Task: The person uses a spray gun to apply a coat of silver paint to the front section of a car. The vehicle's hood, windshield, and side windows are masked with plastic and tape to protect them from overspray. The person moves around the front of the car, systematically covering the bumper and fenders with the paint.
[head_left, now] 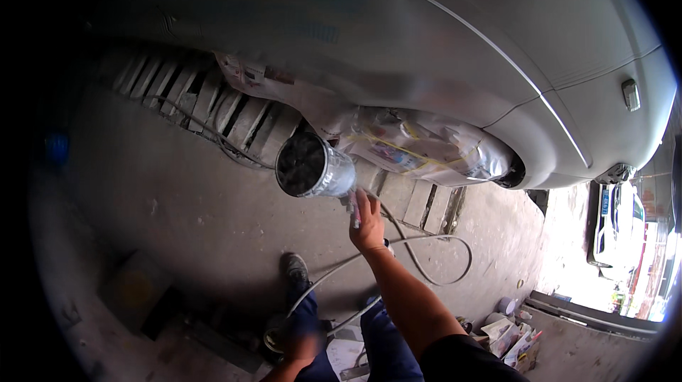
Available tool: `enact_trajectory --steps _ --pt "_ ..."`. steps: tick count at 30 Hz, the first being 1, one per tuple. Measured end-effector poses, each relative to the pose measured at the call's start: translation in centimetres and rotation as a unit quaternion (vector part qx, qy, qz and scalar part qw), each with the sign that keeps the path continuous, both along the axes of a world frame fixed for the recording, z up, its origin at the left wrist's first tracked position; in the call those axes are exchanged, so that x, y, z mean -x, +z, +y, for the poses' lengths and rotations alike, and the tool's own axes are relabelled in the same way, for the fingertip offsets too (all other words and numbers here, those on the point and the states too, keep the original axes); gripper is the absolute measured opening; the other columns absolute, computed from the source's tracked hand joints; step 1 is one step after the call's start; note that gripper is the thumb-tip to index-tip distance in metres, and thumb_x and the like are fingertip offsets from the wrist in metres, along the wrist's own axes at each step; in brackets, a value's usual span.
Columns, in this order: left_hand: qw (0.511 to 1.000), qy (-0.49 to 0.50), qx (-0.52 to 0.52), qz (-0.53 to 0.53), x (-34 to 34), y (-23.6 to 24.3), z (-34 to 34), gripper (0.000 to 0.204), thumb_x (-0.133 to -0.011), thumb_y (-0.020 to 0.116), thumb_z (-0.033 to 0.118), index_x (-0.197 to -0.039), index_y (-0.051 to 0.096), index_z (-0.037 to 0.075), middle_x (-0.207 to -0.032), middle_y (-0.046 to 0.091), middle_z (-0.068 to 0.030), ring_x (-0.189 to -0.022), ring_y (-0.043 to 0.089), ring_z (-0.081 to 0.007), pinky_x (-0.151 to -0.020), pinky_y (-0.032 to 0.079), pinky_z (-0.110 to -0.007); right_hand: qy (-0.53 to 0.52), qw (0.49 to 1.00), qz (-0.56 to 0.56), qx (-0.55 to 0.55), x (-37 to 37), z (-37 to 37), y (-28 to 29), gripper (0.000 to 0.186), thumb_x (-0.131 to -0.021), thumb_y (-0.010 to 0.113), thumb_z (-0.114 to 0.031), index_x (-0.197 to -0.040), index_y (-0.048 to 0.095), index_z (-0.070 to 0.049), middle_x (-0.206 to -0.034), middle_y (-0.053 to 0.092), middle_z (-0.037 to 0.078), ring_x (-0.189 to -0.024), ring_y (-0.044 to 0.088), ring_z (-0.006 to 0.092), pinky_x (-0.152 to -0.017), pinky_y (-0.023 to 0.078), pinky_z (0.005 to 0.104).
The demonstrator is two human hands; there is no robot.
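My right hand (pixel 369 222) reaches forward with its fingers curled at the base of a grey, paint-smeared can (pixel 335 169). The can is tipped, and its round end toward the left looks dark. A small pinkish-white piece (pixel 354 213) shows at my fingers; the exact grip is partly hidden. Just beyond the can stands a silver-grey car body (pixel 440 48), its wheel covered with masking paper (pixel 419 142). My left hand (pixel 304 346) is low by my legs, smeared by motion, near a pale hose (pixel 323 284); its fingers cannot be made out.
The hose loops over the concrete floor (pixel 213 204) to my right. Slatted grating (pixel 433 204) runs beneath the car. Boxes and clutter (pixel 508 336) stand at lower right, and a dark box-like shape (pixel 135 290) at lower left. Another car (pixel 621 229) is outside the doorway.
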State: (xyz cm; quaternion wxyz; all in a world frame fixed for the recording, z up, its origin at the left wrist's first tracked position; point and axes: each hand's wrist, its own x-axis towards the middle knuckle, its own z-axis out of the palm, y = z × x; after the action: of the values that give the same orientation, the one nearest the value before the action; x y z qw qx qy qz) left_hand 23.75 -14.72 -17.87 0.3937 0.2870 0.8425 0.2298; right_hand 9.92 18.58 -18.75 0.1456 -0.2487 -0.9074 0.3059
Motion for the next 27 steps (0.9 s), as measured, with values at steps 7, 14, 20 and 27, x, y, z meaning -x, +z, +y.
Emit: enact_trajectory --steps 7,14,20,27 --pt "1.000 0.002 -0.020 -0.022 1.7 -1.1 -4.2 0.019 -0.074 0.066 0.022 -0.073 0.057 0.005 -0.071 0.061 -0.0153 -0.071 0.059 -0.0364 -0.065 0.046 -0.046 -0.029 0.999 0.013 -0.002 0.0 -2.0 3.6 0.051 -0.080 0.051 -0.009 -0.130 0.037 -0.005 -0.116 0.047 0.022 -0.100 0.050 0.0430 -0.082 0.046 0.0462" --pt "0.997 -0.077 -0.001 -0.017 3.6 -0.2 -6.5 0.018 -0.072 0.065 0.025 -0.075 0.059 0.008 -0.068 0.062 -0.0137 -0.067 0.061 -0.0339 -0.063 0.046 -0.047 -0.010 0.996 -0.079 -0.041 -13.4 -3.2 6.9 0.061 -0.073 0.059 -0.008 -0.129 0.036 -0.001 -0.123 0.044 0.025 -0.112 0.043 0.0436 -0.095 0.037 0.0452" --pt "0.997 -0.053 0.030 -0.043 3.7 -2.6 -6.7 0.019 -0.074 0.065 0.026 -0.076 0.059 0.008 -0.068 0.062 -0.0156 -0.068 0.062 -0.0351 -0.064 0.047 -0.047 -0.085 0.996 -0.019 -0.013 -6.1 -4.9 4.6 0.049 -0.082 0.053 -0.010 -0.128 0.039 0.001 -0.124 0.046 0.024 -0.116 0.044 0.0402 -0.095 0.039 0.0418" --pt "0.998 0.009 0.054 -0.027 3.3 -6.3 -7.3 0.020 -0.073 0.066 0.026 -0.073 0.059 0.008 -0.068 0.062 -0.0152 -0.066 0.061 -0.0359 -0.062 0.047 -0.047 -0.056 0.998 -0.024 0.022 5.6 -5.5 -0.4 0.052 -0.083 0.048 -0.006 -0.133 0.033 -0.002 -0.117 0.047 0.026 -0.107 0.045 0.0447 -0.090 0.041 0.0451"
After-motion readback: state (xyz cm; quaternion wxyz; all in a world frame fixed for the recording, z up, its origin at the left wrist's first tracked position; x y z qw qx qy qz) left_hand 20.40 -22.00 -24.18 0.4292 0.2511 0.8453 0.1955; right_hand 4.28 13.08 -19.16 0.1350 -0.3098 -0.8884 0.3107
